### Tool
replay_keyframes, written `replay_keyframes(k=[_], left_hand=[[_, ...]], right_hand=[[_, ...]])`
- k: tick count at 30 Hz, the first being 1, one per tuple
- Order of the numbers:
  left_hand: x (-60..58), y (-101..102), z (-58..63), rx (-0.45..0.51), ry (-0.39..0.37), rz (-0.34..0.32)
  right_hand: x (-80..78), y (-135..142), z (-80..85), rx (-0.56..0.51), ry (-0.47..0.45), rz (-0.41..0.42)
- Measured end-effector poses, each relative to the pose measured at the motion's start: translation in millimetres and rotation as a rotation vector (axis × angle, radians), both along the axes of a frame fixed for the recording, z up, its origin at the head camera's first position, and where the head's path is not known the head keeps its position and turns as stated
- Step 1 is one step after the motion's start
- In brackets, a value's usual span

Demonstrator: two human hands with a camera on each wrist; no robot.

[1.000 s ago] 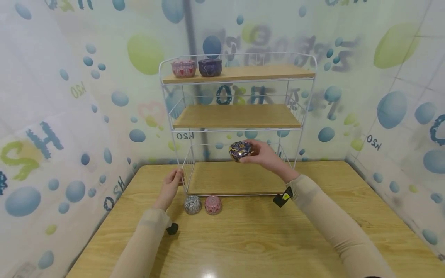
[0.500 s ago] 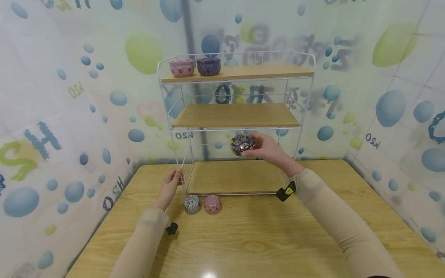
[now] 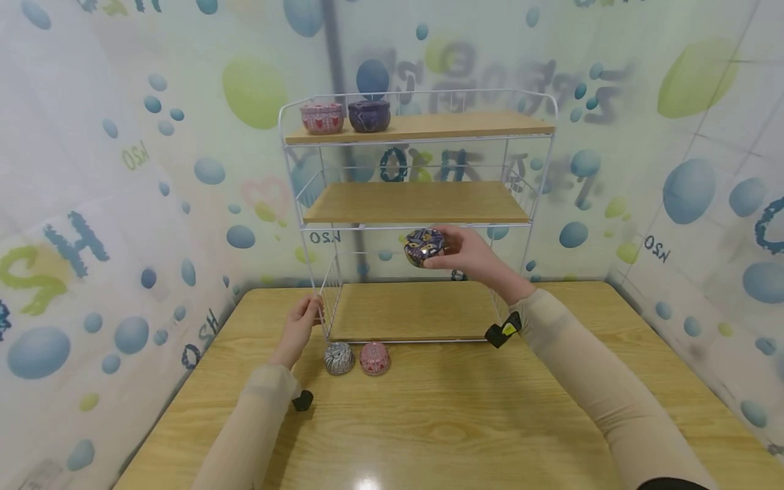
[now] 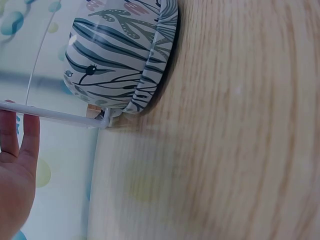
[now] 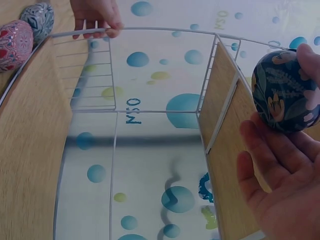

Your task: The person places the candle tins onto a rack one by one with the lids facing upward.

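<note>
In the head view, my right hand [image 3: 471, 255] holds a small round tin [image 3: 424, 247], dark blue with a yellow and pale floral pattern, between thumb and fingers. The tin is in the air in front of the rack, just below the middle shelf [image 3: 422, 202]. My left hand [image 3: 301, 321] grips the front left post of the white wire rack low down; the left wrist view shows its fingers [image 4: 30, 135] at the white rod. Right of that hand, a white tin with grey-green leaves [image 4: 112, 55] rests on the table, beside a pink patterned tin [image 3: 374, 358].
On the top shelf [image 3: 465, 126], a pink tin with red marks [image 3: 322, 119] and a dark purple tin [image 3: 369, 117] stand at the left. The bottom shelf [image 3: 416, 309] lies close over the wooden table [image 3: 441, 422]. A bubble-printed wall covering [image 3: 257, 170] is behind the rack.
My right hand has risen with the dark blue tin towards the middle shelf. The left hand stays at the post, and the other tins have not moved.
</note>
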State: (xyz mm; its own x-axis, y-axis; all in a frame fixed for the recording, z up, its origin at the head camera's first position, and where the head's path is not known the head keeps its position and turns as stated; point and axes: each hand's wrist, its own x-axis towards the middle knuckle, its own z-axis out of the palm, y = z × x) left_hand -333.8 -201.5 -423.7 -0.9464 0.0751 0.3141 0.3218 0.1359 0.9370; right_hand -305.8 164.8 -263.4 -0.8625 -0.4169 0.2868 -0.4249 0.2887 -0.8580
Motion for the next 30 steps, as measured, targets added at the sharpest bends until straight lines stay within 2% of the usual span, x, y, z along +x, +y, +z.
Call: replay_keyframes(k=[5, 9, 12, 18, 21, 28, 30], left_hand=[[-5.6, -1, -3.8, 0.012, -0.007, 0.02], [-10.3, -1, -8.5, 0.014, 0.022, 0.038], [-11.0, -1, -10.3, 0.005, 0.051, 0.035], [-8.7, -3, -11.7, -0.002, 0.027, 0.025], [-2.8, -2, -4.1, 0.002, 0.01, 0.019], [-5.4, -1, -5.9, 0.028, 0.006, 0.034], [-0.2, 1, -0.9, 0.038, -0.008, 0.025]], right_hand=[[1.4, 0, 9.3, 0.009, -0.01, -0.024], [2.2, 0, 16.3, 0.007, -0.011, -0.023], [3.7, 0, 21.5, -0.005, -0.003, -0.009], [7.6, 2, 35.3, -0.02, 0.032, -0.008], [10.1, 3, 44.4, -0.029, 0.041, -0.017], [11.4, 7, 52.8, -0.031, 0.076, -0.037], [11.8, 8, 54.4, -0.044, 0.085, -0.039]])
